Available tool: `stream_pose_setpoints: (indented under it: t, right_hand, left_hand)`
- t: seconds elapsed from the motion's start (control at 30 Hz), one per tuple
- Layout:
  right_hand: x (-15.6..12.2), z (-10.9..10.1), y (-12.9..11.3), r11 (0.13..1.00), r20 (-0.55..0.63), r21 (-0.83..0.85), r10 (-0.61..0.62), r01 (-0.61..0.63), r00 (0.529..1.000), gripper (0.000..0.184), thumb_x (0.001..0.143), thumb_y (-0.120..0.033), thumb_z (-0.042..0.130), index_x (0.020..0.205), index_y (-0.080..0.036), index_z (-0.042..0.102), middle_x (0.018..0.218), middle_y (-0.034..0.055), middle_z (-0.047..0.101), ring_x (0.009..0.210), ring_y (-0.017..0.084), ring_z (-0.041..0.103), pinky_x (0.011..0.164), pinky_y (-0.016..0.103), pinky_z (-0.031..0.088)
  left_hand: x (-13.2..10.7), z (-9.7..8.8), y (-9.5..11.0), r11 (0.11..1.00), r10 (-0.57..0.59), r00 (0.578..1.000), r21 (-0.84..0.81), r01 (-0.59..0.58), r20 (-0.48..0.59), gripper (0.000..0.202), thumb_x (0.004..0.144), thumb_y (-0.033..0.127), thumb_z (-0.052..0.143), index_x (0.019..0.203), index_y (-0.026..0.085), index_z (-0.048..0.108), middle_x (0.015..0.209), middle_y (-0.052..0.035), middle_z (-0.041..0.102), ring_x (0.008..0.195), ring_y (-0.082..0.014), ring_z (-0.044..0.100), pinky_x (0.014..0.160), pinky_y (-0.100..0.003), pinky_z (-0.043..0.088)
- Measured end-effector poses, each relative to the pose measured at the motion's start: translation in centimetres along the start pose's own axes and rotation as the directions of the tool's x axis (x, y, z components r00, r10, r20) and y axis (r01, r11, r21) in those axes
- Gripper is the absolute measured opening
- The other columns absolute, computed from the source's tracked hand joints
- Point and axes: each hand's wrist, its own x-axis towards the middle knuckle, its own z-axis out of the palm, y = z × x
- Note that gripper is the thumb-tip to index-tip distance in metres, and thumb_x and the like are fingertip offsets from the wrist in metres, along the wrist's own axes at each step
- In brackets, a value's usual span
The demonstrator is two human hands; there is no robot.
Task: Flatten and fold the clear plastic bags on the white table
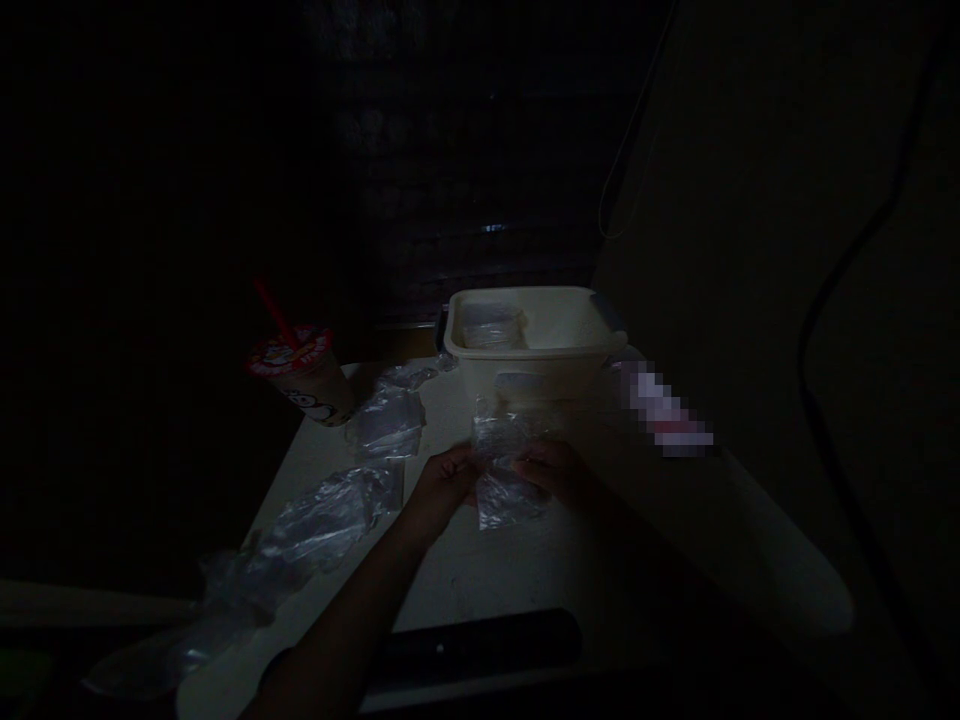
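Above the pale table (442,580), my left hand (441,485) pinches the left edge of a clear plastic bag (499,500). My right hand (559,470) has its fingers closed on the bag's right side. The bag looks flat and stands roughly upright between them, just in front of a cream plastic basin (540,372). Inside the basin, at its left, lies a stack of clear plastic bags (491,325). More loose, crumpled plastic bags (322,515) trail along the table's left side. Dim light hides much of my right hand.
A drink cup (315,385) with a red printed lid and red straw stands at the back left. A dark flat long object (487,640) lies along the near edge. A blurred-out patch (667,415) sits right of the basin. A dark cable (814,420) hangs at the right.
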Motion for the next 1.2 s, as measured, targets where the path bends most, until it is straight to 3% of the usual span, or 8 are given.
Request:
stream_pose_setpoints:
  t: [0.23, 0.5, 0.67, 0.73, 0.8, 0.9, 1.03, 1.2]
  right_hand:
    - [0.2, -0.4, 0.4, 0.998, -0.004, 0.016, -0.054, 0.054, 0.999, 0.022, 0.063, -0.032, 0.048, 0.047, -0.017, 0.046, 0.041, -0.0056, 0.040, 0.039, 0.006, 0.038, 0.040, 0.019, 0.029]
    - [0.6, -0.5, 1.5, 0.983, -0.061, 0.184, 0.027, -0.015, 0.998, 0.023, 0.059, -0.033, 0.052, 0.069, -0.016, 0.063, 0.053, -0.0003, 0.056, 0.046, 0.010, 0.049, 0.043, 0.022, 0.036]
    - [1.3, -1.2, 2.4, 0.956, -0.083, 0.291, 0.059, -0.033, 0.995, 0.027, 0.056, -0.037, 0.055, 0.072, -0.017, 0.063, 0.066, 0.0044, 0.062, 0.059, 0.016, 0.057, 0.051, 0.027, 0.043]
    - [1.3, -1.6, 2.6, 0.979, -0.182, 0.198, -0.020, 0.057, 0.983, 0.025, 0.058, -0.038, 0.054, 0.071, -0.018, 0.062, 0.076, 0.0062, 0.064, 0.071, 0.020, 0.058, 0.061, 0.031, 0.046]
    - [1.0, -1.7, 2.4, 0.985, -0.311, 0.004, -0.160, 0.170, 0.937, 0.026, 0.064, -0.037, 0.048, 0.076, -0.019, 0.062, 0.088, 0.0075, 0.063, 0.085, 0.021, 0.056, 0.074, 0.035, 0.043]
    - [0.0, -0.9, 1.7, 0.915, -0.375, -0.340, -0.342, 0.216, 0.862, 0.033, 0.073, -0.031, 0.036, 0.094, -0.016, 0.057, 0.102, 0.0100, 0.058, 0.099, 0.021, 0.049, 0.088, 0.038, 0.036]
    - [-1.1, 1.5, 0.1, 0.635, -0.100, -0.717, -0.503, 0.288, 0.858, 0.039, 0.079, -0.022, 0.028, 0.110, -0.009, 0.048, 0.118, 0.0123, 0.047, 0.113, 0.020, 0.036, 0.097, 0.039, 0.025]
    - [-1.7, 3.2, -1.1, 0.373, 0.111, -0.871, -0.484, 0.319, 0.868, 0.047, 0.080, -0.031, 0.032, 0.119, -0.006, 0.038, 0.126, 0.0150, 0.036, 0.119, 0.024, 0.024, 0.099, 0.046, 0.016]
  left_hand:
    - [0.0, -0.2, -0.3, 1.000, 0.020, 0.997, 0.010, -0.019, -0.070, 0.024, 0.062, 0.031, 0.059, 0.080, 0.015, 0.063, 0.063, -0.0009, 0.063, 0.049, -0.0106, 0.053, 0.051, -0.023, 0.041]
    - [-0.1, -0.1, 0.1, 0.985, 0.091, 0.982, 0.162, -0.064, -0.167, 0.014, 0.061, 0.023, 0.051, 0.058, 0.016, 0.062, 0.047, 0.0005, 0.057, 0.042, -0.0106, 0.050, 0.045, -0.023, 0.039]
    - [-0.4, -0.3, 0.6, 0.918, 0.249, 0.941, 0.365, -0.154, -0.230, 0.012, 0.058, 0.016, 0.051, 0.055, 0.018, 0.062, 0.071, -0.0029, 0.063, 0.069, -0.0172, 0.056, 0.067, -0.029, 0.042]
    - [-0.6, -0.3, 0.8, 0.820, 0.363, 0.912, 0.530, -0.215, -0.193, 0.014, 0.061, 0.017, 0.049, 0.063, 0.019, 0.063, 0.093, -0.0036, 0.061, 0.087, -0.0194, 0.052, 0.080, -0.032, 0.039]
    - [-0.8, -0.3, 0.8, 0.622, 0.458, 0.887, 0.737, -0.265, -0.068, 0.026, 0.069, 0.018, 0.043, 0.088, 0.020, 0.061, 0.107, -0.0031, 0.056, 0.100, -0.0187, 0.046, 0.088, -0.034, 0.034]
    - [-0.8, 0.3, 0.3, 0.320, 0.444, 0.888, 0.904, -0.285, 0.123, 0.039, 0.079, 0.019, 0.031, 0.116, 0.018, 0.042, 0.121, -0.0055, 0.045, 0.114, -0.0164, 0.035, 0.095, -0.035, 0.029]
    - [-0.9, 1.5, -0.8, 0.092, 0.370, 0.903, 0.959, -0.267, 0.217, 0.045, 0.081, 0.020, 0.028, 0.123, 0.007, 0.028, 0.128, -0.0153, 0.033, 0.120, -0.0203, 0.024, 0.096, -0.041, 0.025]
    - [-1.4, 2.2, -1.2, -0.053, 0.272, 0.915, 0.954, -0.294, 0.297, 0.050, 0.077, 0.017, 0.032, 0.125, 0.005, 0.025, 0.129, -0.0182, 0.030, 0.121, -0.0240, 0.020, 0.096, -0.045, 0.023]
